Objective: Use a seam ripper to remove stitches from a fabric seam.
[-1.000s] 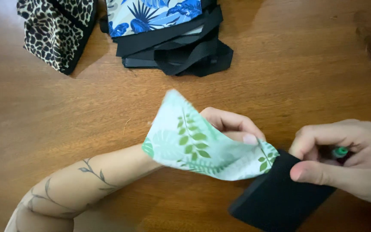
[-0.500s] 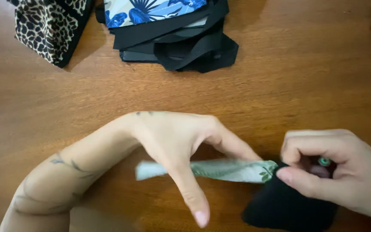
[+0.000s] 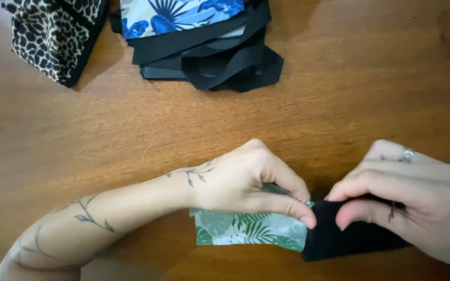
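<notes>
1. Left hand (image 3: 251, 182) lies over the green leaf-print cloth (image 3: 246, 231), thumb and forefinger pinched on its right edge, just where it meets the black fabric piece (image 3: 339, 239). Judging from the grip, the pinch does best kept right at that junction, with the cloth pressed flat so it does not bunch.
2. Green leaf-print cloth rests on the tabletop (image 3: 194, 130) under and below the left hand, its right edge touching the black fabric piece.
3. Right hand (image 3: 407, 198), wearing a ring, is clenched on the top of the black fabric piece, fingertips almost meeting those of the left. Holding both edges level looks like the careful way here.
4. Well apart, at the far edge from left to right: a leopard-print fabric item (image 3: 53, 36), then a blue palm-print piece on a stack of black straps (image 3: 204, 47). Nothing lies between them and the hands, so the working area is unobstructed.
</notes>
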